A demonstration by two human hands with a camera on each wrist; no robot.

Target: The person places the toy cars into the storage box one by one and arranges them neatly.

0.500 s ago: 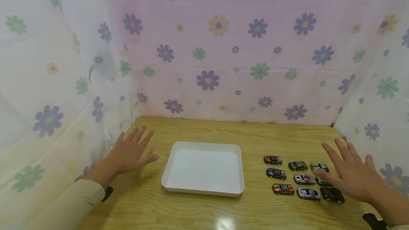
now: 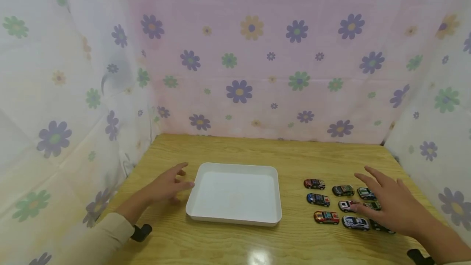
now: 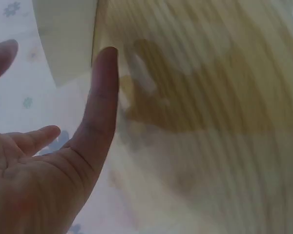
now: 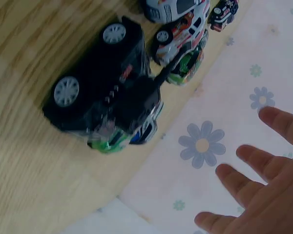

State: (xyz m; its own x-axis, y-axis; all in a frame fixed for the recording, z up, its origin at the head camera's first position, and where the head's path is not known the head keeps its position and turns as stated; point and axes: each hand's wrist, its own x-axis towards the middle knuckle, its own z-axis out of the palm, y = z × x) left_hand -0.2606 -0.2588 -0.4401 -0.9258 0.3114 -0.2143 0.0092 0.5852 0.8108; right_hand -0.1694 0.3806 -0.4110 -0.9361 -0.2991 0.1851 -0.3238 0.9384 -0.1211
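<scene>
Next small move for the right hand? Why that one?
Probably lower the right hand and pinch the red-and-white toy car: the hand holds nothing and, in the head view, partly covers that car. The left hand is beside the white tray, contact unclear, so I'd leave it there.

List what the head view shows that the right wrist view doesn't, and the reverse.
Only the head view shows the white tray, the left grip beside it, and the blue car and red-orange car in the column nearest the tray.

Only the right wrist view shows the spoked wheels of the black car up close; from the head, that car is partly covered.

Both share the right grip, the black car, the wooden table and the flowered cloth.
</scene>
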